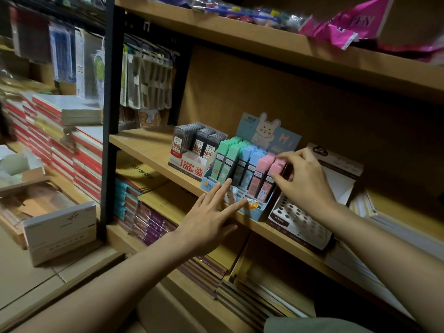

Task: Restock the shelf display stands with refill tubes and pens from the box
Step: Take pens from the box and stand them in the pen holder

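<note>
- Head view: right hand, fingers pinched on the pink refill tubes at the blue display stand's right end, likely seating them.
- Left hand, fingers spread flat, steadies the stand's near front.

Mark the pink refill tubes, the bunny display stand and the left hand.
pink refill tubes (263,179): head view, front label face.
bunny display stand (266,129): head view, rabbit backing card.
left hand (204,218): head view, back of hand.
</note>
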Available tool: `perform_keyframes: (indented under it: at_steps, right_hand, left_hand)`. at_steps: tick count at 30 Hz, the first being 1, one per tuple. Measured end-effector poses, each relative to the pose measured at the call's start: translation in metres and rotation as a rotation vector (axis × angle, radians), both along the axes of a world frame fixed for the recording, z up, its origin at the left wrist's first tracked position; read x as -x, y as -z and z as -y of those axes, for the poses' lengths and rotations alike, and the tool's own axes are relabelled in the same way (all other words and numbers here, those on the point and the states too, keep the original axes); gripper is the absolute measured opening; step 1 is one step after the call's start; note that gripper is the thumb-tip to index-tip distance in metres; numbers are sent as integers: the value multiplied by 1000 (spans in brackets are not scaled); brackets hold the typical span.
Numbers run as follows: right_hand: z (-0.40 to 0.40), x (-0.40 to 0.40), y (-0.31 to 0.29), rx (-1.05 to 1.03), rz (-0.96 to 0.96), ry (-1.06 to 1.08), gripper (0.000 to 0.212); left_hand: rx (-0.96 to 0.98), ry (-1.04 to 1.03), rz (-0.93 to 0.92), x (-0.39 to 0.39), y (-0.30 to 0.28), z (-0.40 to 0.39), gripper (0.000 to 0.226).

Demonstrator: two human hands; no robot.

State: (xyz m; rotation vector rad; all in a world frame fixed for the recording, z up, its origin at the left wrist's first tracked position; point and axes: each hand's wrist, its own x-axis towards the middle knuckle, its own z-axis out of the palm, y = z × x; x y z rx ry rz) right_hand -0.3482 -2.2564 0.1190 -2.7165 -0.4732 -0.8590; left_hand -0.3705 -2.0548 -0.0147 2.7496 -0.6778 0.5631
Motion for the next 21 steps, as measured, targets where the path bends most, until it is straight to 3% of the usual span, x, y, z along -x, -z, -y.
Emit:
perform_keyframes:
  at_steps: [2,4,7,10,16,19,21]
  right_hand:
    - [-1,15,5,-72,63,-99,37]
    - [-6,34,17,-78,69,-268,27]
    - [-21,62,58,69,-137,-495,18]
    - [-44,73,115,219,-402,-648,32]
    - [-86,65,237,209,-804,-546,73]
    - [-100,53,285,191,-880,-537,77]
    - [-104,50,310,195,-932,-555,77]
  left_hand:
    - [16,37,40,7,-1,-4,65]
    - [18,68,93,20,-1,-11,58]
    - [36,110,20,49,10,-28,40]
    - [23,68,-193,89,44,-56,36]
    - [105,-200,-662,181,156,-96,47]
    - [211,-299,-858,204,205,-82,53]
    - [336,-356,-883,206,233,-63,53]
